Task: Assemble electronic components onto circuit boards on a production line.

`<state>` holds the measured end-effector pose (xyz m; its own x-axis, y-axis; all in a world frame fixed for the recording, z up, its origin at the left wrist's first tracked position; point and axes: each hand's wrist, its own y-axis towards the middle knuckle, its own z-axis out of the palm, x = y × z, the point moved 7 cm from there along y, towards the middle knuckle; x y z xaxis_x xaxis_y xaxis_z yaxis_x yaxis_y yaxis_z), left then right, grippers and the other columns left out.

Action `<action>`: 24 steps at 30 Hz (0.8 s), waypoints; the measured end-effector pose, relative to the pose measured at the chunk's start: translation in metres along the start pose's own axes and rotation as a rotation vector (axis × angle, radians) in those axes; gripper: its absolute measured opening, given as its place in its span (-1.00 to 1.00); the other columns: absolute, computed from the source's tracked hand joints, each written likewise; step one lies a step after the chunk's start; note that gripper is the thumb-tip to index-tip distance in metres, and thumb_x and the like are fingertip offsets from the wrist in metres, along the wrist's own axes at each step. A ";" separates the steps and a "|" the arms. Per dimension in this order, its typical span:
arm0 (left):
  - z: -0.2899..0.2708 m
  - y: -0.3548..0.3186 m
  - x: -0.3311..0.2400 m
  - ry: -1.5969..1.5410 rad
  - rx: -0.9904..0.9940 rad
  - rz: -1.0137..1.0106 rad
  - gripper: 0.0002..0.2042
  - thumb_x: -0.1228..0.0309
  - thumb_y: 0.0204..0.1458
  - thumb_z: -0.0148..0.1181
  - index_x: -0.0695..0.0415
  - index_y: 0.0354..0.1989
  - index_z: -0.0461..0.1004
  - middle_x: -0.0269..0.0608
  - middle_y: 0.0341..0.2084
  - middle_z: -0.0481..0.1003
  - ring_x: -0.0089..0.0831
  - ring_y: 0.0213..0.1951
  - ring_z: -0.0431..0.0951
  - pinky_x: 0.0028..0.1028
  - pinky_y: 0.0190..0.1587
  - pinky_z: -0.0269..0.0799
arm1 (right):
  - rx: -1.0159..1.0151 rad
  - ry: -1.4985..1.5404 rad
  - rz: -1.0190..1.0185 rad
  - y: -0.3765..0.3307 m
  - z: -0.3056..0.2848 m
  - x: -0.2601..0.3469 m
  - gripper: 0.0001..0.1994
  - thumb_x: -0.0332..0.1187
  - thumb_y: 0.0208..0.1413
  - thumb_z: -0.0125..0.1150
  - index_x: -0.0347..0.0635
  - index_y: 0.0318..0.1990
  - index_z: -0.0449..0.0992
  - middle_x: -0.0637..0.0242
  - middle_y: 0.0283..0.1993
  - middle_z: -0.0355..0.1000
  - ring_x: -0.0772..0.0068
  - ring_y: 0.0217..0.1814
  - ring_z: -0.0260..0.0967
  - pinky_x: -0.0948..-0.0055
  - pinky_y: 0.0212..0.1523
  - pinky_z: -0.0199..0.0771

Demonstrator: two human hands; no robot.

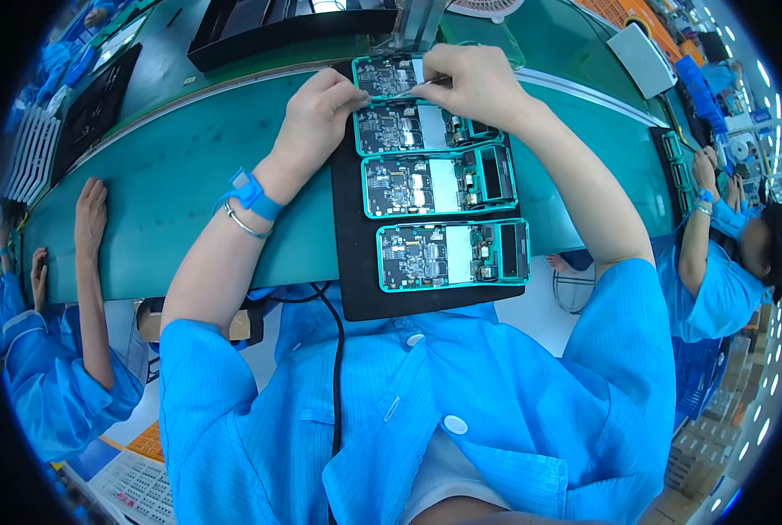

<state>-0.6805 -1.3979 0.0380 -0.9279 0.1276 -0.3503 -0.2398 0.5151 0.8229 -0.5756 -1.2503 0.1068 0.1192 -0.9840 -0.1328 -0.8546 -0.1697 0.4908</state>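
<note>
Several teal-framed electronic device housings with exposed black circuit boards lie in a column on a black mat (356,289). At the far end, both hands work over the farthest housing (382,74). My left hand (317,118) is closed in a pinch at its near left edge; whatever the fingertips hold is too small to make out. My right hand (474,83) grips a thin, pointed metal tool that looks like tweezers (406,91), its tip angled left toward my left fingertips. Nearer to me sit the second housing (391,129), the third housing (400,185) and the nearest housing (413,256).
The mat lies on a green bench (181,192). Beyond a metal rail stands a black tray (277,35). A white fan (487,7) is at the far edge. Co-workers' hands rest at left (91,214) and work at right (704,171). A black cable (337,367) hangs down my front.
</note>
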 end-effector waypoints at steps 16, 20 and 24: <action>0.004 -0.003 -0.018 0.177 0.045 0.170 -0.89 0.62 -0.08 0.31 0.19 -0.36 0.58 -0.18 -0.39 0.47 -0.20 -0.29 0.53 -0.30 -0.25 0.50 | 0.169 -0.071 0.074 0.000 0.019 0.001 -0.70 -0.09 0.01 0.39 -0.13 -0.46 0.52 0.31 -0.46 0.51 0.17 -0.39 0.51 0.20 -0.38 0.43; 0.003 -0.003 -0.017 0.189 0.056 0.167 -0.89 0.62 -0.09 0.30 0.19 -0.37 0.58 -0.19 -0.39 0.47 -0.21 -0.29 0.53 -0.29 -0.23 0.49 | 0.181 -0.072 0.060 0.000 0.022 0.002 -0.70 -0.10 0.02 0.39 -0.12 -0.46 0.52 0.31 -0.46 0.51 0.17 -0.39 0.51 0.21 -0.39 0.43; 0.001 -0.003 -0.019 0.197 0.056 0.171 -0.89 0.63 -0.09 0.30 0.19 -0.37 0.58 -0.19 -0.39 0.47 -0.21 -0.29 0.53 -0.30 -0.24 0.50 | 0.140 -0.070 0.037 0.000 0.022 0.004 -0.70 -0.11 0.05 0.38 -0.11 -0.45 0.49 0.33 -0.46 0.50 0.18 -0.39 0.50 0.22 -0.40 0.43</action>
<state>-0.6620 -1.4007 0.0418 -0.9925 0.0525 -0.1099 -0.0635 0.5470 0.8347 -0.5862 -1.2527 0.0872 0.0551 -0.9822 -0.1794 -0.9204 -0.1196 0.3723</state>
